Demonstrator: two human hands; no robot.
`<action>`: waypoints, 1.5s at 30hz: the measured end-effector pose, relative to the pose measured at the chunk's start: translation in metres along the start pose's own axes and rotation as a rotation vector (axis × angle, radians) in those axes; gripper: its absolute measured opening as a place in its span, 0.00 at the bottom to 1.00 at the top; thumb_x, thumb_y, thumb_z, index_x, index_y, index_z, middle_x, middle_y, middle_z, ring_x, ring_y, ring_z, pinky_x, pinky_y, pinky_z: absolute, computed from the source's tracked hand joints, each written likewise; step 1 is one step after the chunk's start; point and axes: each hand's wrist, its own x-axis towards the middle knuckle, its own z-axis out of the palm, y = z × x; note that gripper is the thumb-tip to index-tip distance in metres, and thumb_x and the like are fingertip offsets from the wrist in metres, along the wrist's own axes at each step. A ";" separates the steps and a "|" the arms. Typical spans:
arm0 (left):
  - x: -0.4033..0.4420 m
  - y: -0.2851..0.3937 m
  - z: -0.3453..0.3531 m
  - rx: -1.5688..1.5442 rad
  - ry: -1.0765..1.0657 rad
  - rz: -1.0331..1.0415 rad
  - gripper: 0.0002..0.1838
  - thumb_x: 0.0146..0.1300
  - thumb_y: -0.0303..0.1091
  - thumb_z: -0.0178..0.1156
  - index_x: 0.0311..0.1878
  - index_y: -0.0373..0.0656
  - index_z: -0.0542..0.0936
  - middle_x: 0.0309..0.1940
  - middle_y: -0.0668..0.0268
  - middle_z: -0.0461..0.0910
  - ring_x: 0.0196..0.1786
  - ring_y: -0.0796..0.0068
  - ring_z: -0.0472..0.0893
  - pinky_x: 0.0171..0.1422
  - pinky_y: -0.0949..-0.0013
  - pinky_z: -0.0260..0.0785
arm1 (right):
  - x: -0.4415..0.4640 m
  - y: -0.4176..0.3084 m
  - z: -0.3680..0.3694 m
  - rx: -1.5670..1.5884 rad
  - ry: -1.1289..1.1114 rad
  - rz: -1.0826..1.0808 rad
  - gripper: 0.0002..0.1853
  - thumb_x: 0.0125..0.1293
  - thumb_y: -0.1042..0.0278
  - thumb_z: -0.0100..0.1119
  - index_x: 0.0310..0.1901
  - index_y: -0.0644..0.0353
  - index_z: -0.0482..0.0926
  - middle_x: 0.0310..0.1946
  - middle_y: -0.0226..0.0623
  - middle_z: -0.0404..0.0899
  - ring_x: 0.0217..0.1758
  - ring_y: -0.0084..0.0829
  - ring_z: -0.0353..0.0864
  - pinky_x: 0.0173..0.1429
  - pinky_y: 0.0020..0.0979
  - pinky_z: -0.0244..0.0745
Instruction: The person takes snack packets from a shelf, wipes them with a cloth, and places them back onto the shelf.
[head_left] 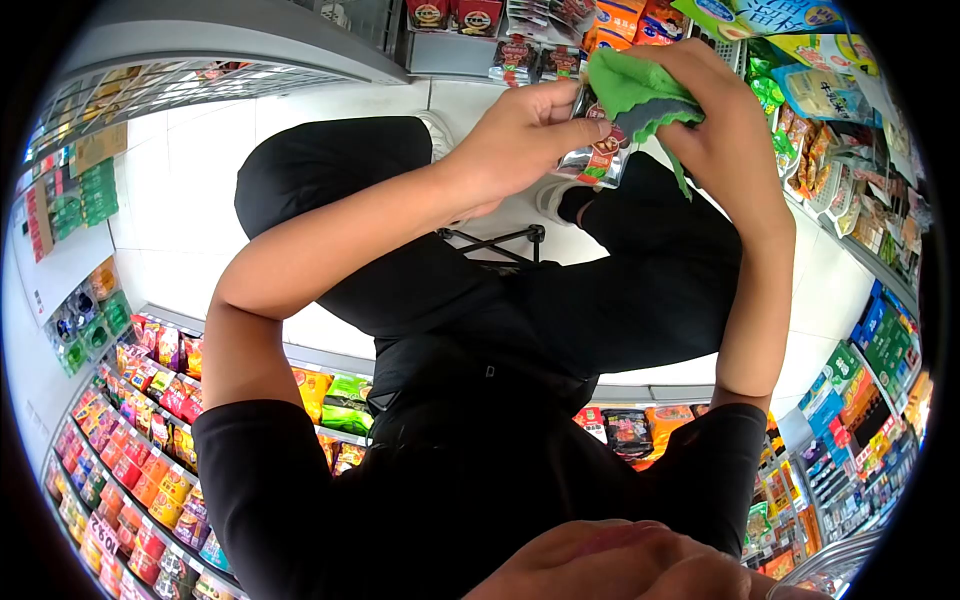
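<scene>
Pinching packet (603,163) in left hand (515,138), gripping green cloth (635,88) in right hand (725,125), hiding packet's top; facing grey shelf (450,58) and orange bags (613,22), straddling black frame (497,243).

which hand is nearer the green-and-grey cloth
Right. The right hand holds the green-and-grey cloth; the left hand is to the cloth's left, holding a silver-and-red packet.

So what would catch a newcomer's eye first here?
Probably the bright green cloth in the right hand, up against a shiny packet that the left hand holds, near the top. Next, perhaps, the black trousers across the middle and the rows of colourful packs at lower left.
</scene>
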 end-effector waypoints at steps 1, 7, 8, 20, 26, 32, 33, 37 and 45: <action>0.001 0.000 -0.003 0.029 -0.004 -0.023 0.16 0.76 0.34 0.62 0.64 0.45 0.80 0.50 0.75 0.85 0.49 0.91 0.80 0.50 0.80 0.71 | 0.000 0.001 0.000 -0.001 0.001 0.004 0.30 0.49 0.86 0.62 0.58 0.61 0.83 0.48 0.44 0.83 0.51 0.48 0.83 0.59 0.37 0.77; -0.002 0.000 0.001 -0.041 0.004 0.009 0.16 0.76 0.37 0.64 0.61 0.44 0.81 0.50 0.73 0.86 0.51 0.88 0.83 0.53 0.79 0.73 | 0.001 -0.008 0.000 0.058 -0.033 -0.067 0.29 0.50 0.85 0.61 0.58 0.61 0.83 0.48 0.45 0.83 0.52 0.49 0.83 0.58 0.37 0.77; -0.002 0.000 0.001 -0.052 -0.004 0.009 0.15 0.76 0.37 0.64 0.61 0.44 0.81 0.50 0.72 0.86 0.51 0.88 0.83 0.53 0.79 0.73 | 0.001 -0.007 -0.001 0.052 -0.041 -0.060 0.29 0.50 0.86 0.60 0.58 0.62 0.83 0.48 0.45 0.83 0.52 0.49 0.83 0.58 0.38 0.77; 0.005 -0.002 -0.002 -0.207 0.037 -0.070 0.12 0.74 0.39 0.65 0.54 0.44 0.82 0.49 0.70 0.87 0.51 0.84 0.85 0.54 0.72 0.77 | -0.005 0.013 -0.009 -0.004 -0.054 0.074 0.28 0.51 0.83 0.60 0.58 0.64 0.81 0.47 0.46 0.82 0.51 0.48 0.83 0.61 0.35 0.76; 0.005 0.001 -0.006 -0.239 0.002 -0.093 0.16 0.78 0.36 0.60 0.63 0.40 0.79 0.55 0.63 0.85 0.54 0.76 0.87 0.62 0.66 0.81 | -0.005 0.008 -0.009 0.050 -0.083 -0.027 0.29 0.50 0.84 0.59 0.58 0.65 0.81 0.47 0.47 0.82 0.51 0.49 0.82 0.62 0.36 0.75; 0.004 0.005 -0.002 -0.331 -0.028 -0.046 0.17 0.79 0.35 0.58 0.65 0.39 0.76 0.57 0.63 0.84 0.55 0.73 0.86 0.65 0.63 0.80 | -0.005 0.012 -0.010 0.045 -0.087 0.056 0.30 0.48 0.85 0.59 0.58 0.65 0.81 0.47 0.46 0.82 0.51 0.49 0.82 0.62 0.36 0.75; 0.004 0.006 -0.002 -0.328 -0.030 -0.049 0.17 0.79 0.35 0.58 0.65 0.39 0.76 0.57 0.63 0.84 0.56 0.73 0.86 0.65 0.62 0.79 | -0.004 0.012 -0.011 0.056 -0.092 0.046 0.30 0.47 0.85 0.59 0.58 0.64 0.81 0.47 0.46 0.82 0.51 0.49 0.82 0.61 0.36 0.75; 0.002 0.008 -0.004 -0.322 -0.038 -0.065 0.15 0.79 0.34 0.58 0.64 0.40 0.76 0.57 0.64 0.83 0.60 0.74 0.84 0.67 0.60 0.79 | -0.006 0.010 -0.007 0.069 -0.089 -0.015 0.31 0.47 0.85 0.59 0.58 0.63 0.81 0.48 0.46 0.82 0.51 0.49 0.83 0.60 0.35 0.76; 0.003 0.005 -0.003 -0.157 -0.069 -0.007 0.20 0.78 0.29 0.57 0.69 0.39 0.73 0.60 0.62 0.82 0.62 0.71 0.83 0.69 0.59 0.77 | -0.003 -0.008 -0.001 0.094 -0.036 -0.038 0.31 0.48 0.84 0.62 0.59 0.60 0.82 0.48 0.45 0.83 0.51 0.50 0.84 0.58 0.37 0.78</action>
